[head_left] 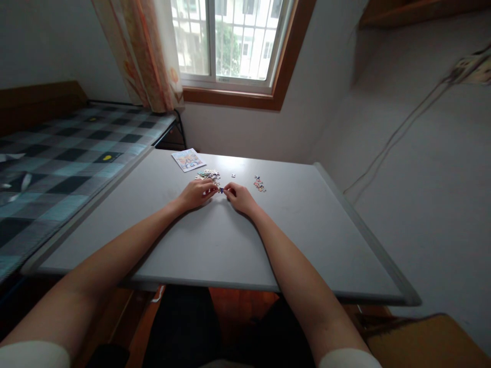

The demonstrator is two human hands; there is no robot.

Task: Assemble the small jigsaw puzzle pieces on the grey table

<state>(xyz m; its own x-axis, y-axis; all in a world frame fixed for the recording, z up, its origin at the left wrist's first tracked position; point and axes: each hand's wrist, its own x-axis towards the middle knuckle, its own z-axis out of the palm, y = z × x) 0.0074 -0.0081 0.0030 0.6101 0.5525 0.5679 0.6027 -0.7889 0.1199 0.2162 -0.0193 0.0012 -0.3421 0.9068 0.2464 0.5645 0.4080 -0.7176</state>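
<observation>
Both hands meet over the middle of the table, fingers pinched toward each other. Between the fingertips shows a small dark blue and yellowish jigsaw puzzle piece (221, 190); whether it is one piece or two joined ones is too small to tell. My left hand (198, 193) grips its left side, and my right hand (238, 197) pinches its right side. Just behind my left hand lies a pile of loose puzzle pieces (209, 175), partly covered by the fingers. A single pale puzzle piece (233, 175) rests beyond my right hand. Right of that hand is a smaller cluster of pieces (260, 184).
A printed picture card (188, 160) lies at the table's back left. The grey-white table (222, 245) has a raised edge on its right (368, 230). A bed with a checked cover (95, 138) adjoins the left, under a curtain (141, 56); a window stands behind.
</observation>
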